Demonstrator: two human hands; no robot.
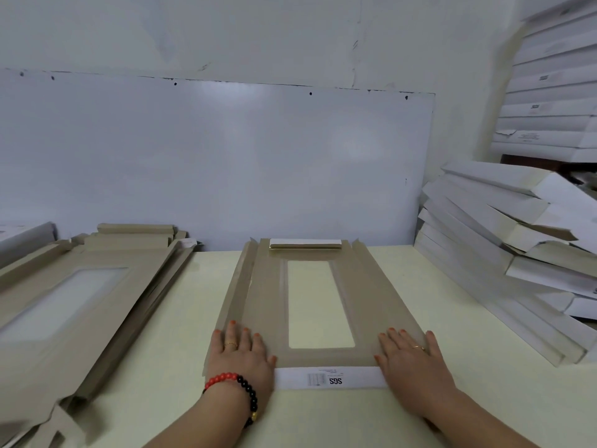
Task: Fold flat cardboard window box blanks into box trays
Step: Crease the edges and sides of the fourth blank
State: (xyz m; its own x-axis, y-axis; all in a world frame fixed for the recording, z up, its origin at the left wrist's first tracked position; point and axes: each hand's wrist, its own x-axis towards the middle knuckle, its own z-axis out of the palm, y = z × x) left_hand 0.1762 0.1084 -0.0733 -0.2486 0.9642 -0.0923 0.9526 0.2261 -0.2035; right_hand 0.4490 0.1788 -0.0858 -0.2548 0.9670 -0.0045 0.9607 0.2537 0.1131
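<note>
A flat brown cardboard window box blank (268,295) lies lengthwise on the cream table (436,318), its clear window (318,305) in the middle. The near end flap (326,378) is folded over, white side up, with printed text. The far end flap (305,244) is folded over too. My left hand (240,357) lies flat, fingers spread, on the blank's near left corner. My right hand (412,363) lies flat on the near right corner. Both palms press down; neither grips anything.
A pile of flat brown blanks (80,302) fills the table's left side. Folded white box trays (504,240) are stacked at the right, with more (549,92) on a shelf above. A white board (210,163) leans against the wall behind.
</note>
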